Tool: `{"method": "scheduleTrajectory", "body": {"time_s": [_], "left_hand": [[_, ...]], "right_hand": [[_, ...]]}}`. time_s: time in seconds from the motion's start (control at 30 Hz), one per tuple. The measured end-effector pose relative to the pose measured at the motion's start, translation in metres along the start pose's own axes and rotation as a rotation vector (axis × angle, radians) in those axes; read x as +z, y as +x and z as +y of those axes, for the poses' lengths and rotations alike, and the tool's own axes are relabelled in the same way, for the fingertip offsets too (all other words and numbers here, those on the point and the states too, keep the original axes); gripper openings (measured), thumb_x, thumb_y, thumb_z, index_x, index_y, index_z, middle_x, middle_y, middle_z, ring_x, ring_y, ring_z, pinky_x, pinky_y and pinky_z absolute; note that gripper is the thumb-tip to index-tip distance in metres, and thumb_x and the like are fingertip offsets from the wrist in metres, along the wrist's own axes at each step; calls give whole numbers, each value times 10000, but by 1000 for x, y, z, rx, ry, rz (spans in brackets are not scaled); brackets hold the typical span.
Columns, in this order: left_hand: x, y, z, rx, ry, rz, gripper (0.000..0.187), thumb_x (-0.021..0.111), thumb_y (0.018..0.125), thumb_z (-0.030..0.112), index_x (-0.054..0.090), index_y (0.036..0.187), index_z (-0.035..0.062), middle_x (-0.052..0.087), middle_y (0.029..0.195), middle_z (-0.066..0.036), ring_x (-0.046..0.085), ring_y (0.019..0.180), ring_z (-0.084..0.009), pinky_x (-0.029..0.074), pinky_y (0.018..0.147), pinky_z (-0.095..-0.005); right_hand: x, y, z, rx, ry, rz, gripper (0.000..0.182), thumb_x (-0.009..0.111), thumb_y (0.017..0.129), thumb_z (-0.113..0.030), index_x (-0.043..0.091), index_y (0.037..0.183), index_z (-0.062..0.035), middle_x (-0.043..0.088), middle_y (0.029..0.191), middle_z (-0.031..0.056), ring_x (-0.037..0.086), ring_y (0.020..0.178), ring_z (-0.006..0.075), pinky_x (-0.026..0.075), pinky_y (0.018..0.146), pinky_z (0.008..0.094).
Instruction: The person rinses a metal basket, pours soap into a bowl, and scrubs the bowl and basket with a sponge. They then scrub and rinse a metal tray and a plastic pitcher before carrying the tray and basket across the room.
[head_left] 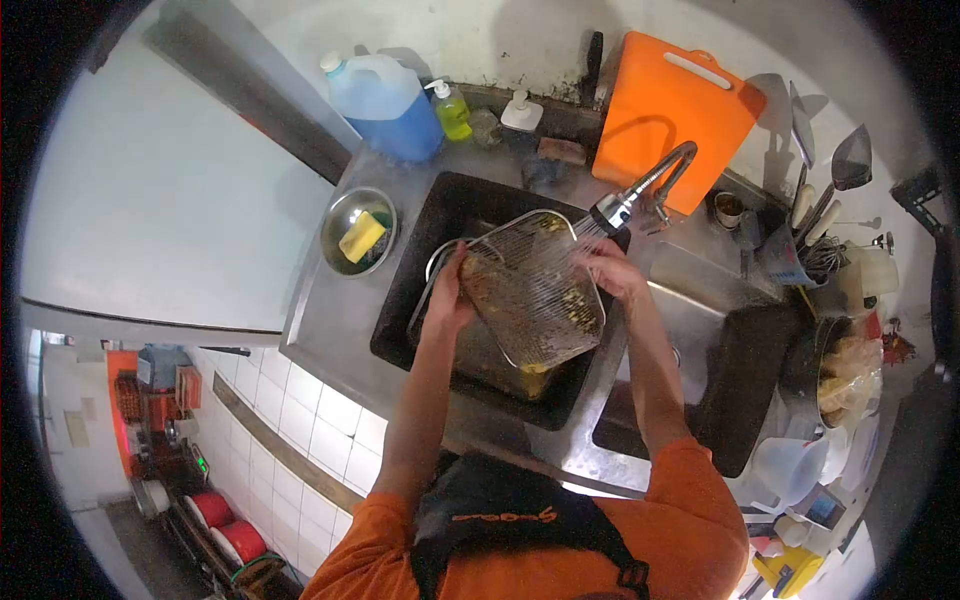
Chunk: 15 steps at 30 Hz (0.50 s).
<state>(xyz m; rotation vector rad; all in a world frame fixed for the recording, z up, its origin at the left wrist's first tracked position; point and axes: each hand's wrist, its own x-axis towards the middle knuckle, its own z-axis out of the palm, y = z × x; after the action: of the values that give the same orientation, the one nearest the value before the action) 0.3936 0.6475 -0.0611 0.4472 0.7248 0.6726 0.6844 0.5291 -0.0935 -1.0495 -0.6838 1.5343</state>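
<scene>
1. Over the dark left sink basin, a rectangular wire rack is held tilted, its mesh flecked with yellow scraps.
2. At the rack's left edge, the left hand is closed around the frame, fingers wrapped over the rim.
3. At the rack's upper right corner, the right hand is closed on the frame, just below the faucet's spray head.
4. A curved metal faucet is seen reaching over the rack from behind the sink; its spray head is touching or almost touching the rack's top corner, which cannot be told for sure.
5. Behind the rack in the basin, the rim of another metal dish is partly seen.
6. On the counter to the left of the sink, a steel bowl is set, with a yellow sponge lying in it.
7. Along the back wall, a blue jug, a green soap bottle and a white pump dispenser are lined up.
8. An orange cutting board is leaned against the wall behind the faucet.
9. To the right, a second steel sink is seen, with utensils standing upright beyond it.
</scene>
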Motion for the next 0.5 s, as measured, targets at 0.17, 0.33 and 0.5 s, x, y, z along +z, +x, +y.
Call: {"method": "scheduleTrajectory", "body": {"time_s": [0.17, 0.33, 0.5], "left_hand": [[-23, 9, -13, -44, -32, 160, 299, 516, 1007, 374, 597, 975, 88, 588, 792, -22, 578, 717, -162, 472, 658, -370], [-72, -7, -57, -21, -240, -192, 223, 531, 1006, 283, 589, 1094, 86, 623, 881, -25, 620, 851, -159, 526, 669, -355], [-42, -8, -66, 99, -327, -83, 292, 553, 986, 222, 568, 1246, 90, 646, 1047, -40, 645, 1013, -185, 581, 775, -356]], "right_hand": [[9, 21, 2, -102, 119, -77, 367, 623, 907, -97, 542, 1243, 25, 653, 1087, 105, 639, 979, 189, 524, 849, 295], [21, 29, 15, -158, 387, 214, 378, 602, 919, -115, 517, 1257, 32, 643, 1133, 120, 632, 1031, 209, 522, 876, 313], [0, -9, 57, -155, 610, 5, 515, 590, 916, -207, 451, 1364, 7, 579, 1297, 155, 562, 1185, 315, 451, 1020, 427]]}}
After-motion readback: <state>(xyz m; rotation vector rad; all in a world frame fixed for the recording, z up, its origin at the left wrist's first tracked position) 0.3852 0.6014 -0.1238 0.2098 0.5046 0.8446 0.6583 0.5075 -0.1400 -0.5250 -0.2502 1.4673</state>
